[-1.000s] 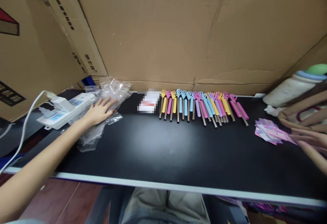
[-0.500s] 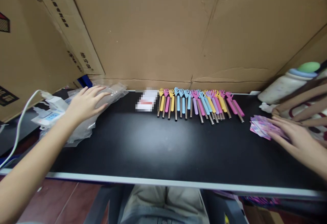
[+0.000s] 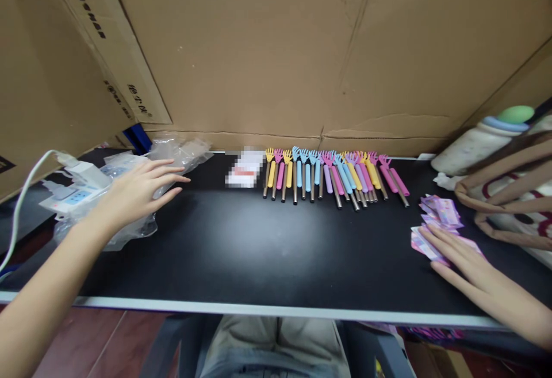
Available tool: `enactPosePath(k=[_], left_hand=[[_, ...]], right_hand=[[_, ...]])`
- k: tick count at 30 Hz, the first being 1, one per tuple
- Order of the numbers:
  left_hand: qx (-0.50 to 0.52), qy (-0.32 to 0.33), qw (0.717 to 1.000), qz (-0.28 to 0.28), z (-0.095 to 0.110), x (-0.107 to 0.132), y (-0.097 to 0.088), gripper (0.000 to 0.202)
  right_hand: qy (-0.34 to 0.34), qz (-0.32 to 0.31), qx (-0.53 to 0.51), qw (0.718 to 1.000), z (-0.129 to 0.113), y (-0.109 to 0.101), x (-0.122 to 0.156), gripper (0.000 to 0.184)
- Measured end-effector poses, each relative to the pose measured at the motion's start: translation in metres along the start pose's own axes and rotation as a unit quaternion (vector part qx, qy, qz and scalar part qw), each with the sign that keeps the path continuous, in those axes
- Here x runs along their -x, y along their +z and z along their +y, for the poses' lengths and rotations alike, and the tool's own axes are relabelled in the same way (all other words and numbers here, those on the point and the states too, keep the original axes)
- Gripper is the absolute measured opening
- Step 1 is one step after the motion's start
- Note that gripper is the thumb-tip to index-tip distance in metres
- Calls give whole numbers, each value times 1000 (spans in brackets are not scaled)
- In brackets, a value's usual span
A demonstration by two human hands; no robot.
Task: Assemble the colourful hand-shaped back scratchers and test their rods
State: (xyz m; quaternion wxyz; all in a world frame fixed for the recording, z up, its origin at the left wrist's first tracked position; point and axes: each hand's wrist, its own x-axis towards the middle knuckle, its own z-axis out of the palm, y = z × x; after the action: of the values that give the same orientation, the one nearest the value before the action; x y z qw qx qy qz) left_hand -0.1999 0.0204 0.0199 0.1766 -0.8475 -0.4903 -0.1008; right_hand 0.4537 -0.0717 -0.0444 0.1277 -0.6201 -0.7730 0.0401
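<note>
The landmark is the row of claw-headed sticks (image 3: 317, 172), which lies along the back of the black desk (image 3: 259, 274); their plastic parts are yellow, pink, blue and purple, and their metal ends point toward the person.

Well to the left of the row, the left hand (image 3: 133, 191) is spread, palm down, with fingers outstretched and thumb apart. It is over a heap of clear plastic bags (image 3: 183, 153), pinching nothing; whether the palm presses on them I cannot tell. Farther left of the row, beyond the bags, a white power strip (image 3: 71, 201) carries plugs and a white cable (image 3: 22, 194), with some of the plastic lying against it.

To the right of the row and nearer the person, the right hand (image 3: 470, 268) lies flat and extended, its fingers close together and thumb apart, over part of a loose pile of pink and purple cards (image 3: 442, 211).

Just left of the row is a pixelated white-and-red item (image 3: 245, 170). Right of it, a tilted bottle (image 3: 474, 148) with a green top is beside a bag with brown handles (image 3: 502, 194). Behind the row stands a cardboard panel (image 3: 259, 50).
</note>
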Motion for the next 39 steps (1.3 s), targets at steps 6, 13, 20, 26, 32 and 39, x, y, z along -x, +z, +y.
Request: enactPosePath(k=[6,13,20,26,32,39], left_hand=[[-23,0,1000,11,24,-8,-5,41],[-38,-63,996,56,41,-6,-13,42],[-27,-47,994,97,51,-1,-14,35],[3,-45,992,119,64,1,-12,34],[26,-58,995,71,67,5,-11,33],[41,-63,995,63,65,10,-8,33]], right_hand=[[-28,65,91,993,-23,-7,-16,64],[43,72,110,990,32,-6,-71,85],[36,28,61,997,27,9,-53,72],[52,13,77,996,-41,11,-27,76],[-52,14,87,995,-91,18,-17,72],[-214,-73,39,973,-174,17,-32,77]])
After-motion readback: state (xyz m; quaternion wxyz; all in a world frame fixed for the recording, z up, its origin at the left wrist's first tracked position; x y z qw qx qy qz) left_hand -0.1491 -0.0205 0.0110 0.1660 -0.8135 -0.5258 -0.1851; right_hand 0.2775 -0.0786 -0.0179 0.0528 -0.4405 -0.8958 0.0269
